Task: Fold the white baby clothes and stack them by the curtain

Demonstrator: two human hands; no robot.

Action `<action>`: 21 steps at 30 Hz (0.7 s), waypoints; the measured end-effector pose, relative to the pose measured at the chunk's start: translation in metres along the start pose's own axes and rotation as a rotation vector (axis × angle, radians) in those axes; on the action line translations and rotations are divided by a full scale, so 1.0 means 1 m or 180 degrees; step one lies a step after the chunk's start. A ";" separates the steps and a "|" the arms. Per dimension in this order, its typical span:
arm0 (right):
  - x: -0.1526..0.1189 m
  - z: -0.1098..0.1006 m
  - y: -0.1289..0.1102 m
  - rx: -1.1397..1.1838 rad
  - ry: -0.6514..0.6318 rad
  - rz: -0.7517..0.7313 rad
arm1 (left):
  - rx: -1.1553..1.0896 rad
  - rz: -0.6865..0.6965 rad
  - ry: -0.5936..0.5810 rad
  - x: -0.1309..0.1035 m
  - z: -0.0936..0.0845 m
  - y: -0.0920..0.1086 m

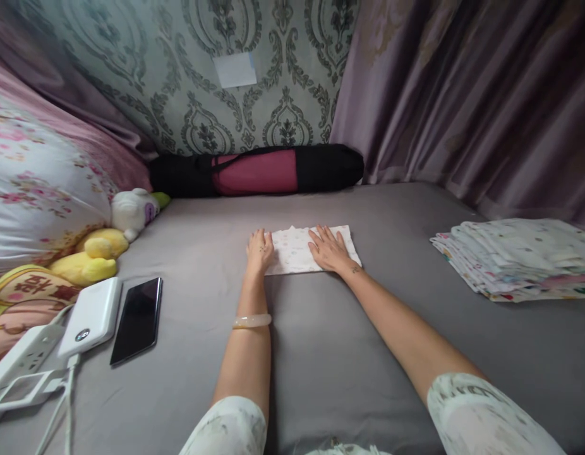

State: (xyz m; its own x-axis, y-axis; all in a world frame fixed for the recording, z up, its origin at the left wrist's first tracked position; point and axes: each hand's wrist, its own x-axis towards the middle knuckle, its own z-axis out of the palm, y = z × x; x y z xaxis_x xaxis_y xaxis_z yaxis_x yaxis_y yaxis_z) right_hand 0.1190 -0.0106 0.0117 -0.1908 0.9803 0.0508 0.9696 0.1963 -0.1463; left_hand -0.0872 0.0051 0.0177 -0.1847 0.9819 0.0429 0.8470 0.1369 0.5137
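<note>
A folded white cloth with a faint pattern lies flat on the grey bed sheet. My left hand rests at the cloth's left edge, its fingers stretched out and pointing away from me. On the right part of the cloth, my right hand lies flat with its fingers spread. Neither hand grips anything. Off to the right sits a stack of folded patterned cloths, well apart from my right hand.
A long black and pink bag lies along the wall. At left are plush toys, a floral pillow, a white power bank, a black phone and a power strip with cables. Purple curtains hang at right.
</note>
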 end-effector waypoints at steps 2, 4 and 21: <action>0.001 -0.001 -0.005 0.0001 -0.0005 0.0010 | -0.0041 -0.0019 0.0015 0.001 0.000 -0.001; 0.003 -0.001 -0.013 0.0029 0.0031 -0.0020 | -0.0077 -0.0013 0.0035 0.001 0.001 -0.001; 0.012 0.009 -0.052 0.0267 -0.0013 -0.0174 | -0.0599 -0.0085 0.0222 0.009 0.006 -0.011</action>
State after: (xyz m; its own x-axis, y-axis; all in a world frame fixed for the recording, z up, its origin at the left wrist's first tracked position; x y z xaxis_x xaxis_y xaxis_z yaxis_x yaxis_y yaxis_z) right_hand 0.0647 -0.0087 0.0113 -0.2438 0.9681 0.0569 0.9415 0.2504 -0.2256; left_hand -0.0952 0.0134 0.0077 -0.2456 0.9658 0.0829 0.7344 0.1295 0.6662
